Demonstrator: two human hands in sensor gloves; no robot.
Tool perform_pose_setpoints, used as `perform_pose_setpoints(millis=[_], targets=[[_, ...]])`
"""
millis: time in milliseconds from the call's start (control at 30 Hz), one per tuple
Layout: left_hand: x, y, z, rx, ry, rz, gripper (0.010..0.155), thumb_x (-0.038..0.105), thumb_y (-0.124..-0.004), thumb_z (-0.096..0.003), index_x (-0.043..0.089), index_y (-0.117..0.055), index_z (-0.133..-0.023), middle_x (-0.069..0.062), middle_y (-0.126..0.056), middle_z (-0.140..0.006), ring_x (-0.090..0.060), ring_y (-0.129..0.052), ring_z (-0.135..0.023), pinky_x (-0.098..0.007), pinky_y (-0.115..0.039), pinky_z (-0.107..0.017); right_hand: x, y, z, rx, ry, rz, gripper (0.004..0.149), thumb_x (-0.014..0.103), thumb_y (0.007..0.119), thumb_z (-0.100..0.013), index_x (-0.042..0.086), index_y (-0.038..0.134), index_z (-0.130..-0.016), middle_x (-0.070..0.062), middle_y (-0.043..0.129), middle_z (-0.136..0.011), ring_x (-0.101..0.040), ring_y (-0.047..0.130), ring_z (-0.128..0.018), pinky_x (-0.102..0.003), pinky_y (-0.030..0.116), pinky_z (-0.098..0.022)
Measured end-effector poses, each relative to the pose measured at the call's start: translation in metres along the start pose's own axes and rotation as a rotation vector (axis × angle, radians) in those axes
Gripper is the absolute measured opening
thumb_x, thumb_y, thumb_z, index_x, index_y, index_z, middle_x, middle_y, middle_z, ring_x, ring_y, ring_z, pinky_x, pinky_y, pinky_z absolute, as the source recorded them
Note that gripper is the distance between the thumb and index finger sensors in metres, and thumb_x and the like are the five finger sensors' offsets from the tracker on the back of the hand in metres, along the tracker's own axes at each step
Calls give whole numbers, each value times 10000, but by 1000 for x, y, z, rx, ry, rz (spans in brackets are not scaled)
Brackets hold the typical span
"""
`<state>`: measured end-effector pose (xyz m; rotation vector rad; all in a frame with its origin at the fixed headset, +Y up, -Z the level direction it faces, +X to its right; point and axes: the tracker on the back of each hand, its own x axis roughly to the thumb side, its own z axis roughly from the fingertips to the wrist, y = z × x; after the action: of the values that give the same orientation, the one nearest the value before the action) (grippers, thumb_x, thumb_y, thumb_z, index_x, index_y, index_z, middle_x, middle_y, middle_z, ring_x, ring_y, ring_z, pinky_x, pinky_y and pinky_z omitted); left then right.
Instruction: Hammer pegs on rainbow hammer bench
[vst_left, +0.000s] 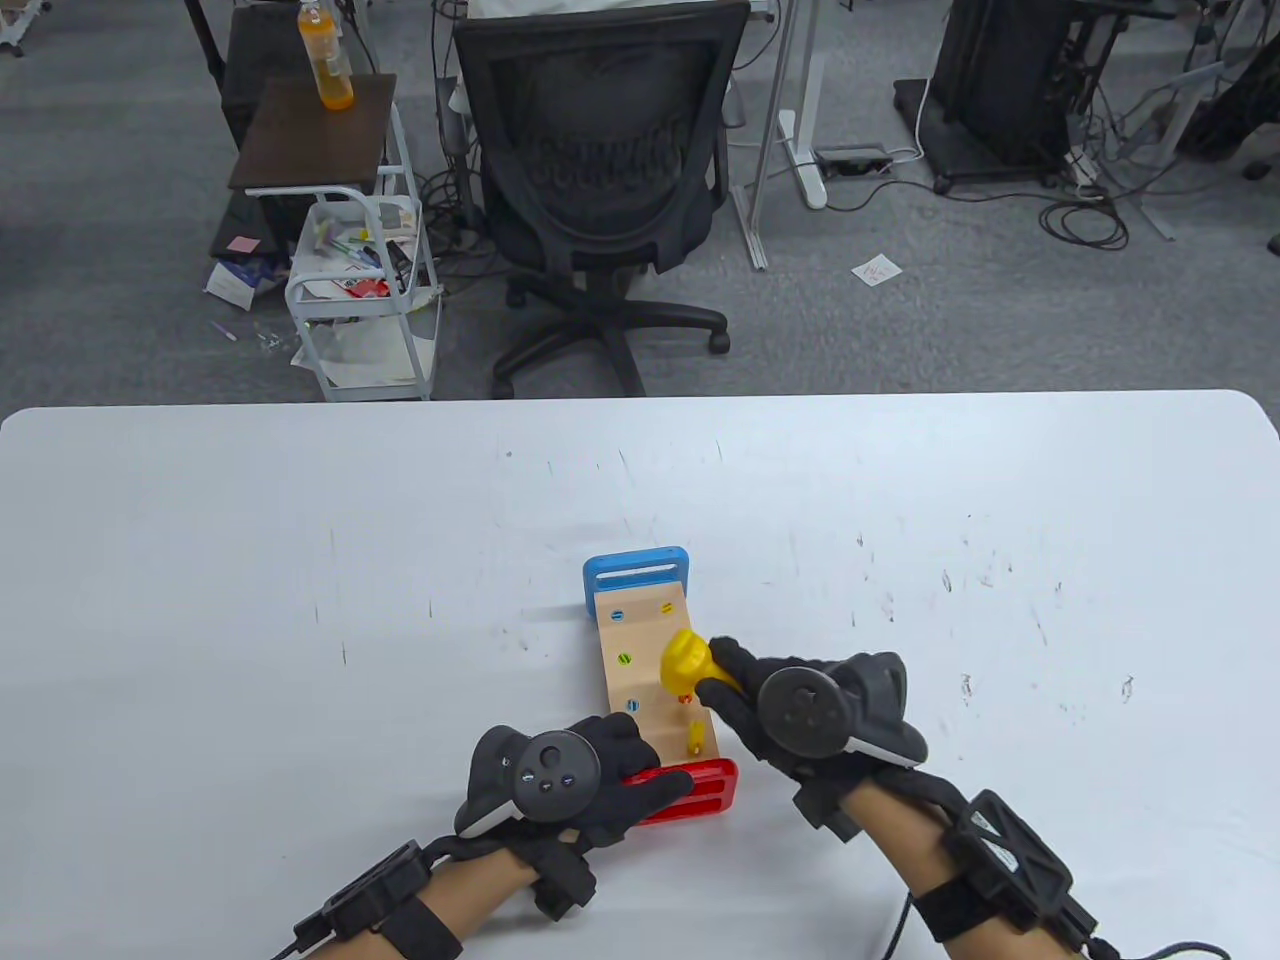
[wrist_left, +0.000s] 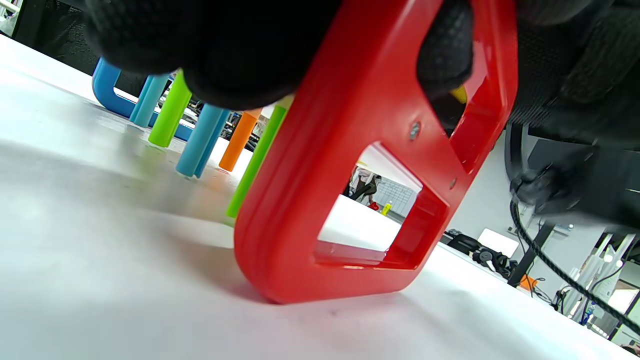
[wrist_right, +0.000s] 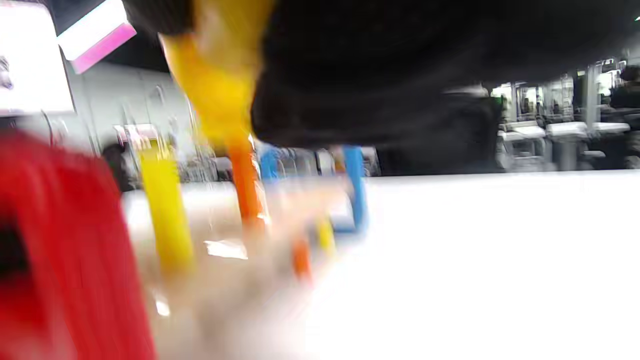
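The hammer bench (vst_left: 640, 670) lies on the white table: a wooden top between a blue end (vst_left: 636, 575) and a red end (vst_left: 700, 790). My left hand (vst_left: 590, 775) grips the red end; in the left wrist view its fingers (wrist_left: 445, 55) hook through the red frame (wrist_left: 360, 165). My right hand (vst_left: 790, 705) holds the yellow hammer (vst_left: 688, 660), its head over an orange peg (vst_left: 684, 697) on the bench's right row. A yellow peg (vst_left: 694, 738) stands up nearer the red end. Left-row pegs sit flush; their shafts (wrist_left: 200, 140) hang below. The right wrist view is blurred.
The white table (vst_left: 300, 560) stretches wide on both sides of the bench. Beyond its far edge stand a black office chair (vst_left: 600, 170) and a small white cart (vst_left: 360, 290). A side table carries an orange bottle (vst_left: 326, 55).
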<state>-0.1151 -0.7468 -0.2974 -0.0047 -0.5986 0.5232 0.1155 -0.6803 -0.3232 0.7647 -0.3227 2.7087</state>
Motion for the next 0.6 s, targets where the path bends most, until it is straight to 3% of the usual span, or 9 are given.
perform_pose_setpoints(millis=[33,67,133,233,367,467,533,600], targets=[[0,0,0,0,0,-1,612,787,-585,-489,300,-938,-603,17,-878,-702,-231,-949,-504,-390,-868,-428,3,-3,-4,-27,-18,-76,596,444,630,-609,11,762,-995,-168,1033,-468,-256,993,-132,-445,879,-166],[0,0,0,0,0,-3,613,787,-585,-489,300,-937,-603,17,-878,-701,-231,-950,-504,-390,-869,-428,5,-17,-4,6,37,-25,596,480,589,-612,63,725,-1015,-117,1025,-502,-216,1001,-166,-410,893,-198],[0,0,0,0,1,-1,611,786,-586,-489,300,-938,-602,17,-879,-701,-232,-949,-504,-390,-869,-428,10,-43,-8,-132,-7,-29,595,475,600,-609,56,737,-1009,-125,1028,-491,-223,1000,-157,-417,890,-190],[0,0,0,0,1,-2,612,786,-585,-489,299,-938,-602,18,-879,-701,-231,-950,-504,-390,-868,-429,21,-88,-9,-233,-35,-42,597,476,600,-610,54,734,-1011,-127,1026,-494,-224,998,-159,-418,889,-191],[0,0,0,-1,1,-2,611,787,-585,-490,301,-937,-603,18,-879,-701,-231,-950,-504,-390,-869,-428,27,-112,-5,-330,-59,-38,600,478,602,-609,53,732,-1013,-122,1027,-493,-218,997,-157,-411,890,-190],[0,0,0,0,1,-2,611,786,-584,-492,300,-937,-605,17,-878,-703,-231,-950,-505,-390,-868,-429,22,-95,-2,-339,-52,-56,606,479,601,-608,47,728,-1014,-119,1028,-491,-212,997,-153,-406,892,-185],[0,0,0,-1,1,-2,612,786,-586,-489,299,-938,-603,16,-880,-701,-232,-950,-504,-391,-869,-428,15,-65,0,-270,-23,-42,604,478,596,-611,48,724,-1015,-116,1026,-493,-208,997,-152,-402,893,-184],[0,0,0,-1,0,-3,610,785,-586,-490,300,-938,-603,17,-879,-701,-231,-951,-504,-390,-869,-428,7,-22,2,-87,25,-18,602,468,605,-613,36,734,-1012,-124,1029,-483,-214,997,-143,-408,891,-176]])
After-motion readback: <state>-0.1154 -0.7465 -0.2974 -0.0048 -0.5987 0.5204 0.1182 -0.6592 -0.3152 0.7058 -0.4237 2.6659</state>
